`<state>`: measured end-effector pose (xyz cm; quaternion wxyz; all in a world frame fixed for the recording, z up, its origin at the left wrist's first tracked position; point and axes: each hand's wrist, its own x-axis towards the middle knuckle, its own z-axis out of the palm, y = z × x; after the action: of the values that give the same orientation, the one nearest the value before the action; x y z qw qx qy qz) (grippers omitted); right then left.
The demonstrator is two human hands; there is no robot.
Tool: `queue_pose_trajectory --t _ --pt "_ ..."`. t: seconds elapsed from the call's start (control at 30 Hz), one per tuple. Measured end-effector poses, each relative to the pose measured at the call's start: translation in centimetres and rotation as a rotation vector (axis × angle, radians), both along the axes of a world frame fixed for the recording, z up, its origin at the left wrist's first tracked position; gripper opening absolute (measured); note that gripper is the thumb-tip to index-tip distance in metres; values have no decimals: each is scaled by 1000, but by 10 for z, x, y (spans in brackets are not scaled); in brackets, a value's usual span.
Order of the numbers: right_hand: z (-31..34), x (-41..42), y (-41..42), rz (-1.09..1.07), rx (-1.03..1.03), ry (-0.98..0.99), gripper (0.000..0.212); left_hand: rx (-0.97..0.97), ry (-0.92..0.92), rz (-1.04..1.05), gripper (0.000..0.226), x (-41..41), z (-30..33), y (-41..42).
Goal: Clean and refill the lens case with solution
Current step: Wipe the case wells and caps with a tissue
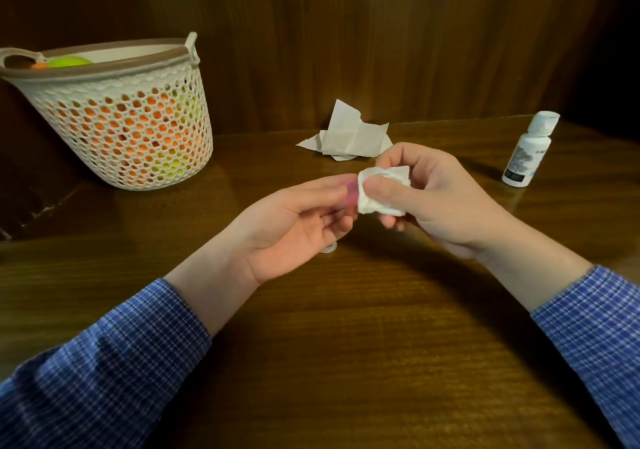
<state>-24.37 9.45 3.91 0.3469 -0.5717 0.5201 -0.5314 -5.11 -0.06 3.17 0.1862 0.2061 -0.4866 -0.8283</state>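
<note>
My left hand (298, 220) pinches a small pink lens case (350, 190) between thumb and fingers, above the wooden table (346, 344). My right hand (433, 199) grips a folded white tissue (381, 190) and presses it against the case, covering most of it. A small white cap (329, 248) lies on the table just under my left hand, partly hidden. The white solution bottle (527, 152) stands upright at the right, its flip lid open.
A white perforated basket (121, 119) holding orange and green items stands at the back left. Crumpled white paper sheets (349, 135) lie at the back centre against the wooden wall. The table's left edge drops off beside the basket.
</note>
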Motion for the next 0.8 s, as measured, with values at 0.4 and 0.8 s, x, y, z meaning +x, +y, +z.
queue_pose_trajectory --t 0.4,0.8 --pt "-4 4 1 -124 -59 230 18 -181 -83 20 47 1 0 3" --pt "-11 15 2 -68 43 -128 20 -203 -115 20 30 4 7 5"
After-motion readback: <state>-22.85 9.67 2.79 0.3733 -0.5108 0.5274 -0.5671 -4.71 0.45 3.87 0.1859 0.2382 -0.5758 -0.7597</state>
